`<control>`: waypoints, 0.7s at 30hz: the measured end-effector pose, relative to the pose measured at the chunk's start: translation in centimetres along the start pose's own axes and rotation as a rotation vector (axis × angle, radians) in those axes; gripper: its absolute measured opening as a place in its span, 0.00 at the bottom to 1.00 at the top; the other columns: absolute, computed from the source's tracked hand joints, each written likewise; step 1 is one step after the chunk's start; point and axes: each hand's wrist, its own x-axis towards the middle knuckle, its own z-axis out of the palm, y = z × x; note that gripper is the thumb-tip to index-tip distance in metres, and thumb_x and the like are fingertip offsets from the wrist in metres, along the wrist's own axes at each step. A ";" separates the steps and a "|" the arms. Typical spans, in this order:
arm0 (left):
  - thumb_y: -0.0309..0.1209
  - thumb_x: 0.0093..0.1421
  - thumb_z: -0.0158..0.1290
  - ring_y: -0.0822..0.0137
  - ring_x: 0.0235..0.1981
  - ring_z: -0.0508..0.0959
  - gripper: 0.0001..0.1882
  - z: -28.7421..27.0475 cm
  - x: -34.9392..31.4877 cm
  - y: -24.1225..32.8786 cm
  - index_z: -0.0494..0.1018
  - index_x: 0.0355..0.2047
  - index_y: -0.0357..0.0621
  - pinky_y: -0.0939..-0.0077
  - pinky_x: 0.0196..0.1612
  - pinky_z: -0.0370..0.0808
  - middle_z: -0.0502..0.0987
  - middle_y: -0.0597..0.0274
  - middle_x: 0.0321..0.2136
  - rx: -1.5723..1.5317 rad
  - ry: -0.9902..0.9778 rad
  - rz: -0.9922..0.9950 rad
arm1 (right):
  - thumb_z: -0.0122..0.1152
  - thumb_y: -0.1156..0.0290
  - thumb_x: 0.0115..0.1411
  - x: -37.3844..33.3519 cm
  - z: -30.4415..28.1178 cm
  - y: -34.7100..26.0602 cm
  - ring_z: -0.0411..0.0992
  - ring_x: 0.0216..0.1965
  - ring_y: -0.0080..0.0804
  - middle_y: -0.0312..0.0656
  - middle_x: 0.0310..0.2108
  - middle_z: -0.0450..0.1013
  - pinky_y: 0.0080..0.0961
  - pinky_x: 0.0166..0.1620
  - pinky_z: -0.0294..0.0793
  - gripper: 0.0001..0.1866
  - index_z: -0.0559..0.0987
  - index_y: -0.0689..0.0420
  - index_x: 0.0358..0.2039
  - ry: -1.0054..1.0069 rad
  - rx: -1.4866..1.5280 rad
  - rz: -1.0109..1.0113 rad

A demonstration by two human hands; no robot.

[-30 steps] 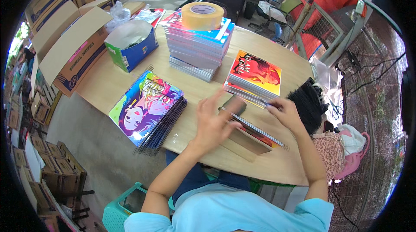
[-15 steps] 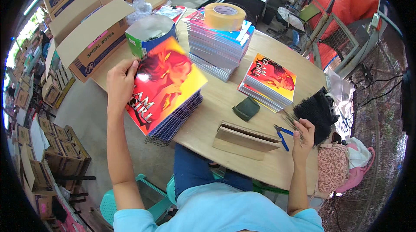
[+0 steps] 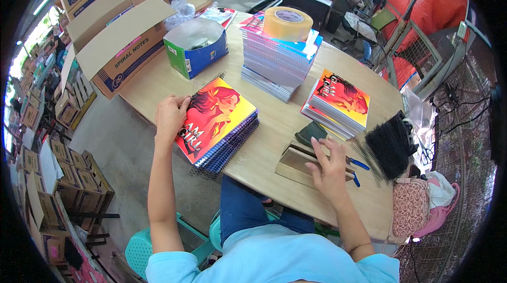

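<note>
My left hand (image 3: 171, 116) grips the left edge of the top spiral notebook, whose red and yellow cover shows a drawn figure. That notebook (image 3: 219, 116) lies on a stack of wire-bound notebooks near the left table edge. Fingers spread, my right hand (image 3: 332, 169) hovers over a slotted wooden block (image 3: 293, 161) and holds nothing. Beside it are blue-handled pliers (image 3: 360, 163), their jaws hidden behind the hand. Just beyond the block sits a dark green folded pad (image 3: 310, 133). Black spiral coils (image 3: 391, 143) are heaped to the right.
A tall stack of booklets (image 3: 274, 66) bears a tape roll (image 3: 288, 23); a shorter stack (image 3: 338, 100) stands right of it. A cut-down blue and green box (image 3: 198, 56) and an open carton (image 3: 127, 53) stand at the back left. A pink patterned bag (image 3: 410, 206) is at the right edge.
The top notebook has come down flat onto the stack, my left hand still at its edge. My right hand has moved left from beside the pliers to above the wooden block, fingers spreading.
</note>
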 end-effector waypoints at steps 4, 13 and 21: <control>0.48 0.68 0.44 0.60 0.58 0.70 0.28 -0.6 -0.4 -4.9 0.70 0.56 0.36 0.65 0.62 0.61 0.73 0.54 0.55 -0.829 0.198 -0.017 | 0.62 0.62 0.58 2.3 2.1 -5.4 0.62 0.60 0.48 0.53 0.59 0.62 0.41 0.63 0.58 0.31 0.69 0.59 0.60 -0.009 0.634 -0.011; 0.44 0.71 0.39 0.68 0.31 0.81 0.28 7.3 -3.5 -4.8 0.77 0.38 0.26 0.77 0.39 0.78 0.81 0.52 0.33 -1.364 0.499 -0.068 | 0.37 0.58 0.72 14.8 19.9 -6.3 0.70 0.50 0.42 0.52 0.46 0.73 0.32 0.55 0.65 0.23 0.75 0.64 0.47 0.355 1.087 0.492; 0.44 0.71 0.38 0.63 0.49 0.74 0.26 8.0 -3.7 -5.6 0.72 0.49 0.28 0.68 0.52 0.70 0.76 0.52 0.48 -1.032 0.816 -0.055 | 0.51 0.62 0.66 13.4 16.6 -6.9 0.66 0.54 0.50 0.52 0.50 0.70 0.40 0.57 0.63 0.17 0.74 0.60 0.48 0.544 0.789 0.277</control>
